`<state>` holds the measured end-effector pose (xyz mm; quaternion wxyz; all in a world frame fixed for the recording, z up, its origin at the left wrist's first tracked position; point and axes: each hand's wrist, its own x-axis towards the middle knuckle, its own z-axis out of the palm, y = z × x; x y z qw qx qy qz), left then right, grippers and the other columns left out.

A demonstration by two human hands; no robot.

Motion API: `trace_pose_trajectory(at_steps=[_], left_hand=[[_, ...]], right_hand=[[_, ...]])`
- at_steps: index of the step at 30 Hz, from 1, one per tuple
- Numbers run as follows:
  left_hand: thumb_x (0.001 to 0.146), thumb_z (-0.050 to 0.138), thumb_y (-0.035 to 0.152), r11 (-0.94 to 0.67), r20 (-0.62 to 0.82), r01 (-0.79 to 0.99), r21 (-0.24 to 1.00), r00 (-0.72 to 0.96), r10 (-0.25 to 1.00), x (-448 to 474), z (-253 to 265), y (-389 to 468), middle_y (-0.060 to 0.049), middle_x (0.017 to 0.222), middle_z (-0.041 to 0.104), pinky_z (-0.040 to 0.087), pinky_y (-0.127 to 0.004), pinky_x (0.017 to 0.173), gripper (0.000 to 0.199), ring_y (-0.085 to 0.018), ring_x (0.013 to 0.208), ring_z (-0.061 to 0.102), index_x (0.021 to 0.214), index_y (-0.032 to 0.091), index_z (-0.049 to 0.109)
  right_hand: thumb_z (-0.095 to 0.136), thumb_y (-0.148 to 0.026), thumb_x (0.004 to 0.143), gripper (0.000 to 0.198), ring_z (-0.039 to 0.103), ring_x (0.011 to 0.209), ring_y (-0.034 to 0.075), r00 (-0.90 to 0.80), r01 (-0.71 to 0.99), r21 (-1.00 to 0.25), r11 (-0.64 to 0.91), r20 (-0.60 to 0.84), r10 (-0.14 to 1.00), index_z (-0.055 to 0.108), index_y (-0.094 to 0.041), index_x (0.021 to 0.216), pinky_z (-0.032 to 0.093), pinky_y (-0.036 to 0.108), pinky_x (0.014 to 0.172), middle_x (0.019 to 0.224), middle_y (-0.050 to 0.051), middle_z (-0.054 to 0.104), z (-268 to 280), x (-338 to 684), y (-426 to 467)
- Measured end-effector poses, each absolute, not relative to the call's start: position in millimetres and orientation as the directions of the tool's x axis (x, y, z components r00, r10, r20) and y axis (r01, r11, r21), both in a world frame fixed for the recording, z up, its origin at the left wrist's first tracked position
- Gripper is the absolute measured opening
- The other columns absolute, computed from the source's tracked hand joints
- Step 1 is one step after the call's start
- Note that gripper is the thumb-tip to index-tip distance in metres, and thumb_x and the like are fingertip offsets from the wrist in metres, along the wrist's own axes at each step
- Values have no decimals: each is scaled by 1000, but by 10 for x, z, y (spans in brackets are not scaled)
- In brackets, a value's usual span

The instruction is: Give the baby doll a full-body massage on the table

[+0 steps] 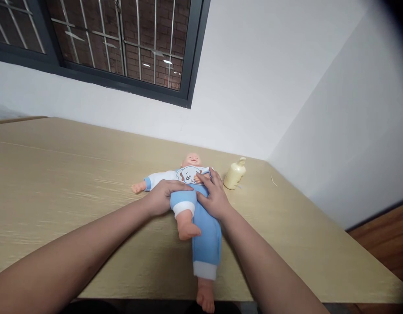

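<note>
While the left hand (162, 197) grips the baby doll (206, 237) at one hip, thumb on top, the right hand (215, 195) lies open across its other side. Doll face up on desk (99, 174), between both hands; cream-yellow bottle (234, 175) upright, just beyond right hand.

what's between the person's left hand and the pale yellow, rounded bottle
In the head view, the soft-bodied doll in blue and white clothes and the right hand touching it lie between them.
</note>
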<state>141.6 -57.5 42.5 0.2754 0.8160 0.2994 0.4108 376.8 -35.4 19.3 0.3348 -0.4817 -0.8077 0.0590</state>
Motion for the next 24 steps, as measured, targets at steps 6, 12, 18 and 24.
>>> trace_pose_trajectory(at_steps=[6, 12, 18, 24], left_hand=[[76, 75, 27, -685, 439, 399, 609, 550, 710, 1291, 418, -591, -9, 130, 68, 47, -43, 107, 53, -29, 120, 64, 128, 20, 66], [71, 77, 23, -695, 258, 393, 602, 728, 636, 1195, 510, -606, -9, 154, 46, 38, -46, 115, 69, -33, 142, 43, 138, 26, 59], [64, 80, 17, -682, 123, 455, 573, 775, 620, 1170, 634, -659, -8, 163, 32, 35, -48, 117, 86, -37, 146, 35, 144, 31, 53], [74, 76, 24, -662, 220, 433, 612, 710, 668, 1219, 541, -671, -10, 157, 44, 36, -49, 117, 76, -34, 142, 42, 146, 27, 51]], right_hand=[[64, -46, 86, 71, 48, 136, 27, 154, 534, -707, 464, 620, 769, 39, -22, 148, 37, 48, 114, 146, 14, 50, 136, 3898, -178], [56, -47, 88, 39, 70, 97, 20, 513, -129, -955, 266, 166, 842, 54, -25, 120, 61, 37, 80, 109, 3, 69, 8, 4056, 148], [50, -40, 93, 29, 75, 85, 22, 303, -541, -841, -3, -198, 932, 56, -18, 111, 65, 40, 76, 94, 8, 73, -97, 4121, 244], [48, -45, 93, 38, 74, 91, 22, 393, -298, -949, 102, -25, 919, 52, -20, 123, 62, 44, 83, 109, 9, 71, -111, 4115, 218]])
